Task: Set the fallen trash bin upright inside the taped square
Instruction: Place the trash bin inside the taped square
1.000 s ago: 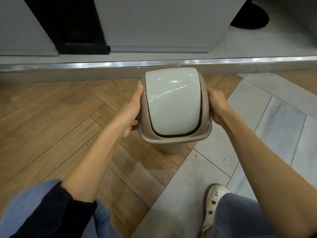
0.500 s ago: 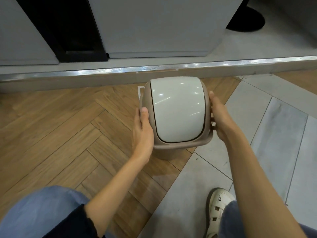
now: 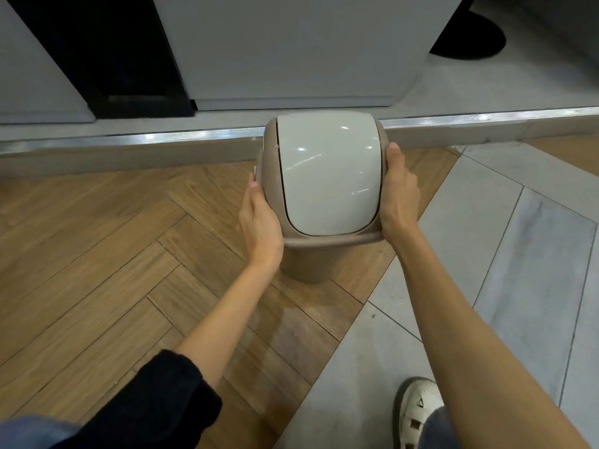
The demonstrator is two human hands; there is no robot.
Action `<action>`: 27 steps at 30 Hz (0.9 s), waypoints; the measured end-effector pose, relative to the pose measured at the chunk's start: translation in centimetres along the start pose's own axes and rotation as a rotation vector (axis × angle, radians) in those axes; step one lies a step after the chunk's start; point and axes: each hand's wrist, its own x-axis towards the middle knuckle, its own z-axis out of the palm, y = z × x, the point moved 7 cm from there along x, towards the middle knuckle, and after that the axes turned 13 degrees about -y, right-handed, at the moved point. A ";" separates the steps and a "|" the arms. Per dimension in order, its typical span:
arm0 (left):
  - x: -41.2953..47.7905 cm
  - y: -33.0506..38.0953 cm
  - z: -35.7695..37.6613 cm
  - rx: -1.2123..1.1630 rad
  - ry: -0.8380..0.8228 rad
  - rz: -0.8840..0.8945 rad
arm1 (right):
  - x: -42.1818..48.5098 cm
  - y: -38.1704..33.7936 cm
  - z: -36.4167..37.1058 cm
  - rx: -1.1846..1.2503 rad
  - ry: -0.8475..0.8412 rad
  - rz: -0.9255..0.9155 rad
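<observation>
A small taupe trash bin with a rounded pale swing lid stands upright on the wooden floor, seen from above. My left hand presses flat against the lid rim's left side. My right hand grips the rim's right side. A sliver of white tape shows just left of the bin; the remainder of the taped square is hidden under the bin and my hands.
A raised grey step with a metal edge strip runs right behind the bin. Grey cabinets and a dark gap stand on it. Grey tiles lie to the right; my shoe is near the bottom.
The bin has travelled away from me toward the step and come down onto the floor. Both hands went with it and still hold the lid rim.
</observation>
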 end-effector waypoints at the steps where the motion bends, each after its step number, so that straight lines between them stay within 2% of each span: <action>1: 0.7 0.0 0.2 0.001 0.004 0.000 | 0.6 -0.4 0.2 -0.026 0.002 -0.045; 4: 2.8 0.1 0.3 0.005 0.042 0.004 | 2.6 -1.3 1.1 -0.092 -0.014 -0.142; 8: 5.6 0.3 0.8 0.016 0.048 0.023 | 5.7 -2.1 2.1 -0.123 -0.022 -0.179; 27: 13.5 2.9 3.4 0.074 0.050 -0.001 | 14.6 -5.0 5.0 -0.148 -0.036 -0.192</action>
